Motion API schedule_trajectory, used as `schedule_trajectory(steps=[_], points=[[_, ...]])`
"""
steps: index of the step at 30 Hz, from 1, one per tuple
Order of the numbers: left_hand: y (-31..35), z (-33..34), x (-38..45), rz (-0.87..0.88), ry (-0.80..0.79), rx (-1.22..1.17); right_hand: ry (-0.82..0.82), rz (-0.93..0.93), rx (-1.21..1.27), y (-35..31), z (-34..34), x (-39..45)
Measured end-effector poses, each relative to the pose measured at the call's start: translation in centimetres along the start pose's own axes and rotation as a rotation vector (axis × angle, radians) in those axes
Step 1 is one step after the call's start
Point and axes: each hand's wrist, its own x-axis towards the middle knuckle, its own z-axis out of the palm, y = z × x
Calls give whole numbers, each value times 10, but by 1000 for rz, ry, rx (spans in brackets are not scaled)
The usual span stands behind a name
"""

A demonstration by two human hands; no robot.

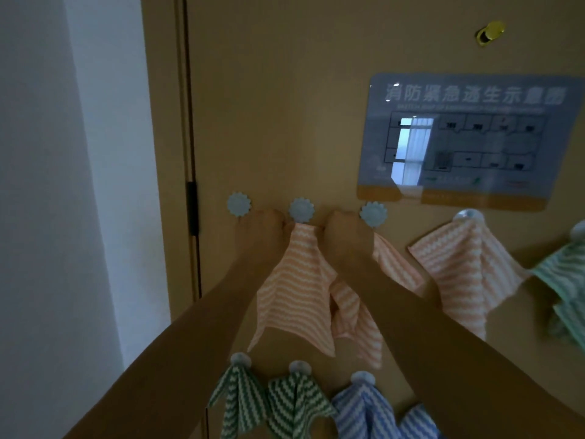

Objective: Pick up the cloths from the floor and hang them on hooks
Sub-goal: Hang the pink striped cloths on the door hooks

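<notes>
Head view: both hands, left [267, 228] and right [345, 231], pinch orange cloth [294, 289] at hook [301, 210].

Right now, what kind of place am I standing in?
Probably a hotel or dormitory room, facing the inside of its entrance door. The door carries a fire evacuation floor plan and a peephole cover; striped cloths hang from stick-on hooks on it.

Both bare forearms reach forward and up, nearly parallel. Left hand [269, 226] and right hand [345, 231] raised side by side, close together, backs toward camera, fingers curled, each pinching something between them. Fingertips mostly hidden.
</notes>
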Motion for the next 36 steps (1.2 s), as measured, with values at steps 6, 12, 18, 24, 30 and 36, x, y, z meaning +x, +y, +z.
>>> schedule_trajectory(steps=[6,12,18,24,30,36], points=[[-5,16,-18,-63,-18,-111,-95,31,34,-4,8,-22],[-13,18,-48,-25,-24,-127,-198,67,62,-9,5,-52],[-23,0,-80,-56,-104,-73,-278,41,193,3,3,-86],[-27,-23,-114,-82,-21,-127,-244,2,430,11,11,-119],[-14,-31,-143,-167,-39,9,-245,-58,500,24,6,-131],[3,-36,-187,-264,-70,198,-338,-184,572,41,-4,-149]])
